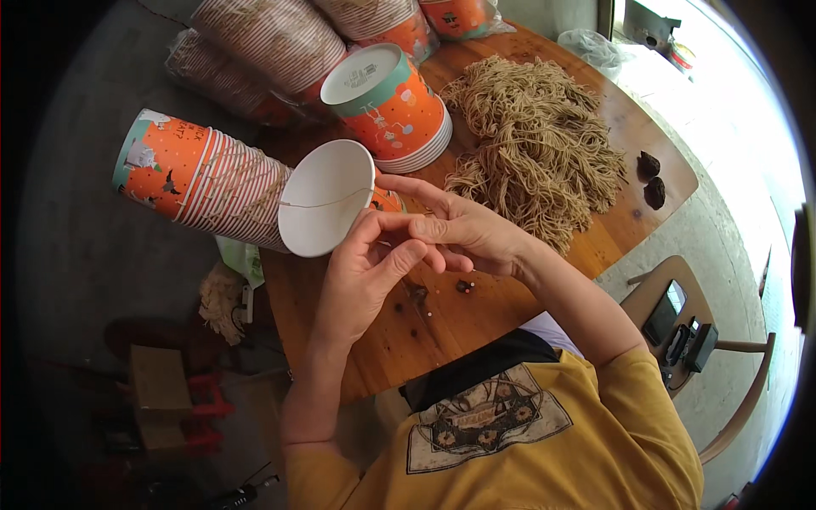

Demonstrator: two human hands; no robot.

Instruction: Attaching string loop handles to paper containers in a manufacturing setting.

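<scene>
Just right of its rim, my two hands meet at a paper bucket [319, 225], white inside and orange outside, its mouth tilted towards me. A thin tan string [327, 204] crosses the mouth to the rim beside my fingers. My left hand [364, 272] is closed in a pinch, its thumb and forefinger together. Against it, my right hand [466, 228] pinches too, with one finger stretched along the bucket's outside. Whatever lies between the fingertips is hidden. Behind the bucket, a stack of nested orange buckets [191, 174] lies on its side, strings trailing over the rims.
A heap of tan string [540, 136] covers the right of the wooden table [361, 365]. Upside-down buckets [387, 106] stand behind, near bagged stacks [272, 42]. Two dark lumps [652, 180] lie at the right edge. A chair [680, 293] holds a phone [665, 310].
</scene>
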